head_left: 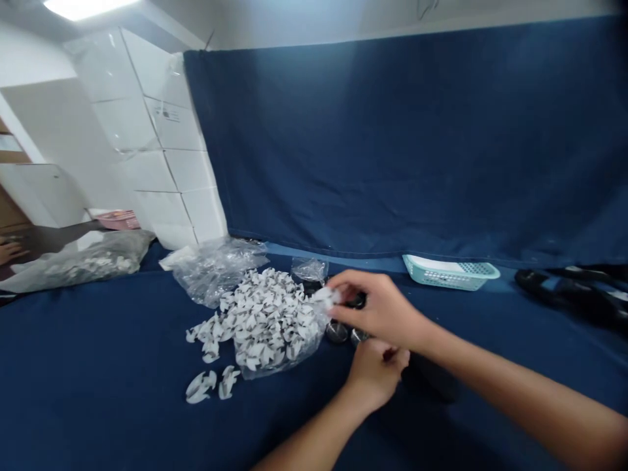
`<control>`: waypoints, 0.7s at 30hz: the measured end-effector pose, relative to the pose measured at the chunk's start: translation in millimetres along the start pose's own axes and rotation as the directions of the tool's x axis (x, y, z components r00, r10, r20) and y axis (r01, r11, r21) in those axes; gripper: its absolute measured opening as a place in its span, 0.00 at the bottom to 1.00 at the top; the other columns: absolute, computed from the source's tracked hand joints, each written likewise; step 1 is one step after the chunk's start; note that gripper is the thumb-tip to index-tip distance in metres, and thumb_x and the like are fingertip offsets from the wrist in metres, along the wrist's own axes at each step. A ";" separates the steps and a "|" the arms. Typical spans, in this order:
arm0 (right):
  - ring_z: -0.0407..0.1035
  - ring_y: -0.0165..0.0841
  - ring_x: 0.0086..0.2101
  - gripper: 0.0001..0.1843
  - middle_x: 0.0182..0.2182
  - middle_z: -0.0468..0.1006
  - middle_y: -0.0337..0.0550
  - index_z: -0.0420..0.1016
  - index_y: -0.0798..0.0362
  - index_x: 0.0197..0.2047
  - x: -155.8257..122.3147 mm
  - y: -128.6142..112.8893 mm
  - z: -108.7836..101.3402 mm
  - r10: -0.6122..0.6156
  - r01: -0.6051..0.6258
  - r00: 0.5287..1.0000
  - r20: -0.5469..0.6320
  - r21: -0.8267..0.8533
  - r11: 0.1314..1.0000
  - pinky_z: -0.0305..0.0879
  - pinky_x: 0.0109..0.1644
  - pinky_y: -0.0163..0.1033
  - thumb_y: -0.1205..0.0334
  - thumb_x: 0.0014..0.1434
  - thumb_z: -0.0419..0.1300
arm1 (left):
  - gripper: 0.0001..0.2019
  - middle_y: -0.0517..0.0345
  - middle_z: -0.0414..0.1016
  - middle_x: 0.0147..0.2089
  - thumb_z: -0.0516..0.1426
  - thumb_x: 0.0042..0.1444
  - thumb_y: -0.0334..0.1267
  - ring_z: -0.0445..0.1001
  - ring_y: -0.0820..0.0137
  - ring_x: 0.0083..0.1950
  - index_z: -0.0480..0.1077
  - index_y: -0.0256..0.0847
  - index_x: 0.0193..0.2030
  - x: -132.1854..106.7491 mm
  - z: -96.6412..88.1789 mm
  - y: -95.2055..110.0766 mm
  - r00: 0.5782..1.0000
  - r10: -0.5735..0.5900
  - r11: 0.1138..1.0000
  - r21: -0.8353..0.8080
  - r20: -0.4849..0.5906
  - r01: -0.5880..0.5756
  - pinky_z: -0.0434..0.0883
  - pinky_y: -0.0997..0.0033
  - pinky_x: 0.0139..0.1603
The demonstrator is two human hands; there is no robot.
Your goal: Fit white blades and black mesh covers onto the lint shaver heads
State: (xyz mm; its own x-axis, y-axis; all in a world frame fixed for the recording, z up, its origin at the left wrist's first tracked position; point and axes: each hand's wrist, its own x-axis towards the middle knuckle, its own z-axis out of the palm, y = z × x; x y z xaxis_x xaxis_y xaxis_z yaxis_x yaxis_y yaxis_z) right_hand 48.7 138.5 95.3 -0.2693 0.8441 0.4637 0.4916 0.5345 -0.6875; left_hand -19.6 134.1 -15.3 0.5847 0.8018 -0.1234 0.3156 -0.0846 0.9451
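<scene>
My right hand [375, 307] is closed in a pinch on a small white plastic piece [324, 296], slightly blurred, at the right edge of a heap of similar white pieces [275, 314]. The heap lies on a clear plastic bag [265, 371]. Below and crossing near it, my left hand [377, 371] is curled closed; whatever its fingers hold is hidden. Between the hands and the heap sit a few black round parts [337, 331], partly covered by my fingers. Two loose white pieces [200, 387] lie in front of the heap on the blue cloth.
A crumpled clear bag [216, 265] lies behind the heap. At the back right stands a light green basket [444, 273], with dark items [574, 297] beyond it. White boxes [167, 144] are stacked at left, near a filled bag [93, 261]. Another person's hand [10, 250] shows far left.
</scene>
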 end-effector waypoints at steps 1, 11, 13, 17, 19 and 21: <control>0.73 0.35 0.33 0.14 0.33 0.79 0.42 0.73 0.52 0.45 -11.2 13.8 -20.7 0.096 -0.094 0.995 -0.017 0.072 0.993 0.70 0.38 0.39 0.58 0.56 0.65 | 0.12 0.62 0.70 0.26 0.55 0.61 0.41 0.71 0.71 0.29 0.72 0.36 0.31 2.4 1.4 1.1 0.999 0.037 0.998 0.046 -0.013 -0.036 0.67 0.71 0.33; 0.72 0.31 0.32 0.17 0.34 0.78 0.44 0.77 0.55 0.43 -120.8 136.1 -90.0 0.628 -0.431 0.760 -0.167 0.594 0.679 0.70 0.35 0.35 0.60 0.50 0.70 | 0.14 0.60 0.70 0.24 0.53 0.61 0.41 0.66 0.71 0.26 0.70 0.41 0.25 -0.2 0.2 8.4 0.930 0.366 0.870 0.360 -0.016 -0.336 0.55 0.72 0.29; 0.73 0.31 0.32 0.16 0.32 0.78 0.43 0.78 0.55 0.41 -122.6 144.9 -86.1 0.649 -0.412 0.747 -0.143 0.667 0.621 0.71 0.37 0.35 0.59 0.49 0.71 | 0.14 0.61 0.70 0.24 0.53 0.61 0.40 0.66 0.72 0.26 0.69 0.41 0.25 0.0 0.7 7.8 0.923 0.384 0.851 0.392 -0.010 -0.350 0.55 0.73 0.29; 0.75 0.31 0.33 0.16 0.32 0.80 0.42 0.79 0.54 0.40 -119.4 153.4 -81.0 0.662 -0.347 0.740 -0.122 0.773 0.531 0.73 0.42 0.36 0.59 0.49 0.72 | 0.13 0.62 0.69 0.24 0.53 0.61 0.39 0.67 0.72 0.27 0.68 0.41 0.25 -0.8 -0.1 7.5 0.914 0.406 0.818 0.452 -0.011 -0.357 0.56 0.73 0.29; 0.76 0.32 0.35 0.16 0.34 0.81 0.42 0.79 0.53 0.42 -119.5 154.8 -81.2 0.661 -0.310 0.741 -0.123 0.810 0.498 0.73 0.44 0.36 0.60 0.49 0.72 | 0.13 0.62 0.69 0.25 0.52 0.61 0.39 0.67 0.73 0.27 0.67 0.41 0.25 -1.5 -1.2 7.7 0.910 0.413 0.802 0.475 -0.006 -0.361 0.57 0.73 0.30; 0.77 0.33 0.37 0.16 0.34 0.82 0.41 0.78 0.52 0.43 -121.4 155.9 -82.2 0.664 -0.276 0.737 -0.124 0.842 0.464 0.73 0.46 0.37 0.61 0.49 0.72 | 0.13 0.62 0.70 0.25 0.52 0.61 0.39 0.67 0.73 0.27 0.67 0.41 0.25 -1.8 -2.2 7.6 0.908 0.419 0.790 0.493 -0.001 -0.364 0.57 0.73 0.29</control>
State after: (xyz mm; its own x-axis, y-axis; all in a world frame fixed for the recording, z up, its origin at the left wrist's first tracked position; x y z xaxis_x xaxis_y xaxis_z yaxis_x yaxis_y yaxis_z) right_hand 226.1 115.9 -22.3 0.2303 0.9721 -0.0456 -0.3949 0.0505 -0.9173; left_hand -19.9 133.3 -7.2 0.6625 0.6932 0.2837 0.4051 -0.6503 0.6427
